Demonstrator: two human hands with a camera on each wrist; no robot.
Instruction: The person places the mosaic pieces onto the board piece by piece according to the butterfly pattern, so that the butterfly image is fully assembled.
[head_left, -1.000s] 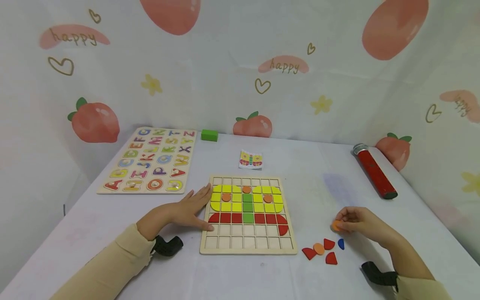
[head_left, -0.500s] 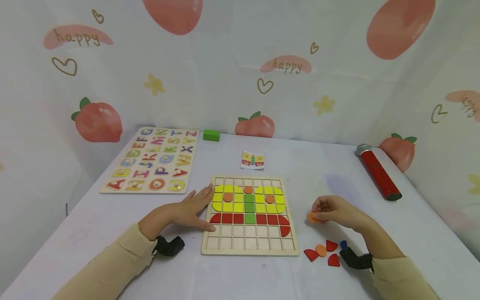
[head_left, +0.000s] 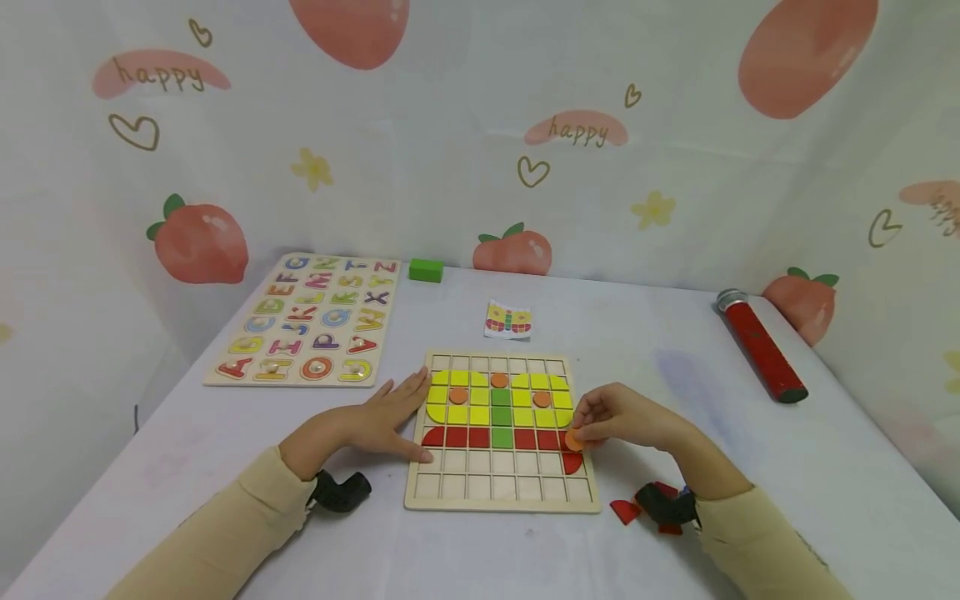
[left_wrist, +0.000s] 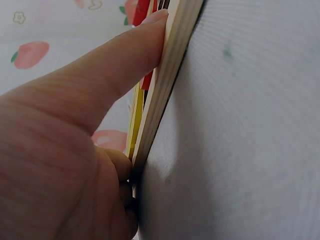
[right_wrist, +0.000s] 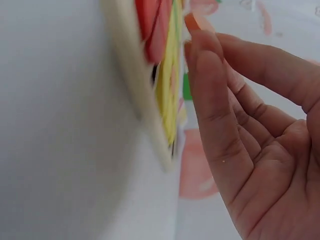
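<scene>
A wooden grid board (head_left: 502, 505) lies in the middle of the table, its upper rows filled with yellow, green, red and orange pieces. Along its left edge rests my left hand (head_left: 381, 419), fingers spread and fairly straight; the left wrist view shows the thumb (left_wrist: 135, 52) against the rim. My right hand (head_left: 626, 417) pinches an orange round piece (head_left: 574, 441) over the board's right edge, above the end of the red row. In the right wrist view that orange piece (right_wrist: 192, 22) shows between thumb and fingertips. The lower two rows are mostly bare wood.
Loose red pieces (head_left: 624, 511) lie right of the board, partly hidden by the black wrist mount (head_left: 666, 505). Behind the board is a small pattern card (head_left: 508, 320). An alphabet board (head_left: 303, 321), a green block (head_left: 426, 270) and a red microphone (head_left: 761, 348) stand farther back.
My right hand has carried the orange round piece leftward from beside the loose pieces to above the board's right edge. The left hand has stayed on the left edge.
</scene>
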